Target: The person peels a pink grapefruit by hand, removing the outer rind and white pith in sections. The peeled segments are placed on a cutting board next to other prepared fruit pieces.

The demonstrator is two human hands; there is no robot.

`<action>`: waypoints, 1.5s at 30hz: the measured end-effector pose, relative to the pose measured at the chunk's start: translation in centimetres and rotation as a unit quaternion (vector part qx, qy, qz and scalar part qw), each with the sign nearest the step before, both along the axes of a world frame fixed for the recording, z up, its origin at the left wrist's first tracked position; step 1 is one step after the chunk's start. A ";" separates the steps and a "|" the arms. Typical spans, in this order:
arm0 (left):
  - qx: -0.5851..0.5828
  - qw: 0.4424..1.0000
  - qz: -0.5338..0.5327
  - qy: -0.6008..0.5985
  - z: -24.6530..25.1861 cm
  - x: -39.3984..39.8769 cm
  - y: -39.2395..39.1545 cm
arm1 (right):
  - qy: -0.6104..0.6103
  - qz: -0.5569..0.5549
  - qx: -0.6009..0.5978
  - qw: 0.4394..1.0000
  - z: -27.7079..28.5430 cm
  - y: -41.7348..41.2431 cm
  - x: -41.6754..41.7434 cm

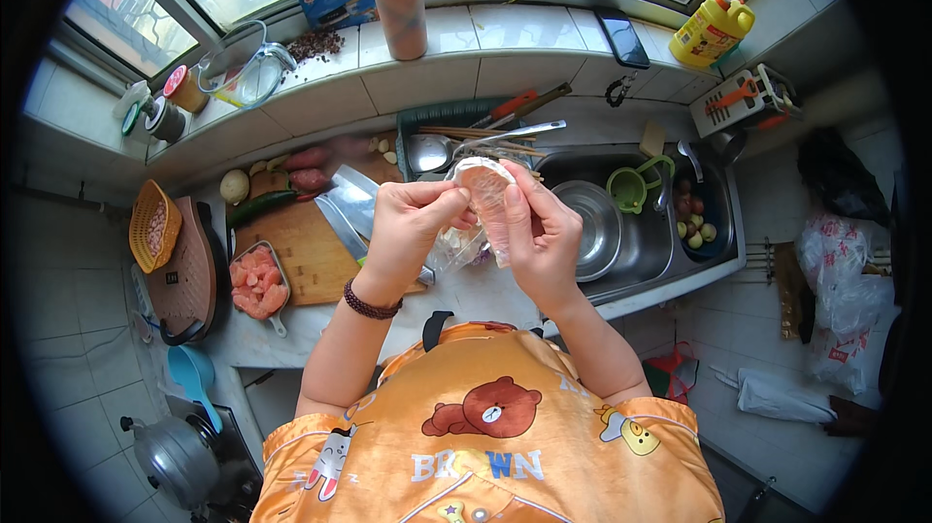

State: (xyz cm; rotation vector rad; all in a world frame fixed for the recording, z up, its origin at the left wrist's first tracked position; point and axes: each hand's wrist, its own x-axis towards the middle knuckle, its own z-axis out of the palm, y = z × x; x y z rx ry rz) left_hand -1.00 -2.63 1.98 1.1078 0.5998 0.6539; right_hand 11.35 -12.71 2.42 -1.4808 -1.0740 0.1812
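Note:
A pomelo segment (pixel 486 191), pink under its whitish membrane, is held up between both hands over the counter. My left hand (pixel 419 213) pinches its left edge near the top with thumb and fingertips. On the other side my right hand (pixel 542 224) grips the segment between thumb and fingers. Below the hands lies a clear plastic bag (pixel 459 250) with pale scraps, partly hidden. To the left, a white handled dish (pixel 279 324) holds peeled pink pomelo pieces (pixel 258 282).
A wooden cutting board (pixel 298 261) bears a cleaver (pixel 353 191), a green chili pepper (pixel 262 208) and red-skinned tubers. At right, the steel sink (pixel 641 246) contains a metal basin (pixel 590 228), a green strainer (pixel 628 189) and a bowl of small round fruit (pixel 695 221). A pot (pixel 175 461) stands lower left.

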 end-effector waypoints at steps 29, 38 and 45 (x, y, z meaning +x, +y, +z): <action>0.106 0.994 0.029 0.012 -0.7 0.1 -0.7 | 0.415 0.136 -0.034 0.899 -0.6 0.0 0.4; 0.066 0.997 0.030 0.015 -0.1 -0.1 -0.8 | 0.651 0.277 -0.103 0.699 -1.2 0.1 1.9; 0.392 0.913 0.025 0.113 0.5 -0.6 0.5 | 0.428 0.195 -0.090 0.878 -1.1 0.4 2.8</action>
